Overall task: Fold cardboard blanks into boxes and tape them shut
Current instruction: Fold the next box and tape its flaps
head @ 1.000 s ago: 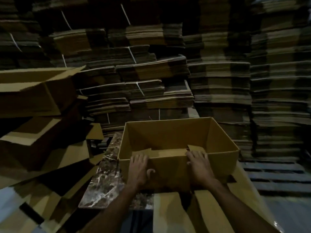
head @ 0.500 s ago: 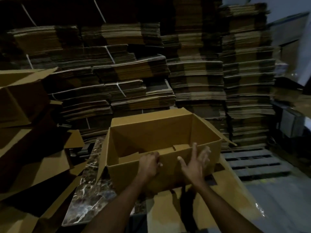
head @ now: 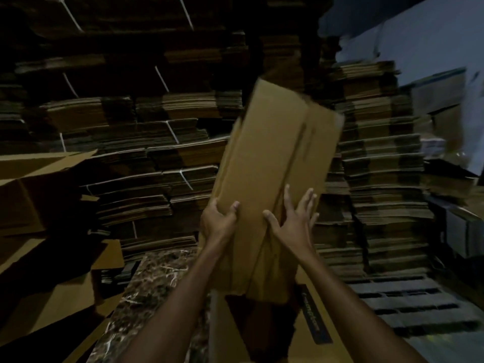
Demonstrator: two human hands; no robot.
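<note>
The box (head: 272,163) hangs in the air above the table (head: 157,284), tipped on end so its flap seam faces the person, probably so the bottom can be taped. The left hand (head: 217,224) curls round its lower left edge and carries it. The right hand (head: 293,221), fingers spread straight, lies against the seam side, seemingly steadying the flaps. Stacked blanks (head: 157,142) rise behind the table.

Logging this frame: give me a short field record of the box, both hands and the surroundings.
box: cardboard box held aloft, tilted, flap seam facing camera
left: left hand grips the box's left edge
right: right hand, fingers spread, flat against the box
behind: stacks of flat blanks
below: marble-patterned table
</note>
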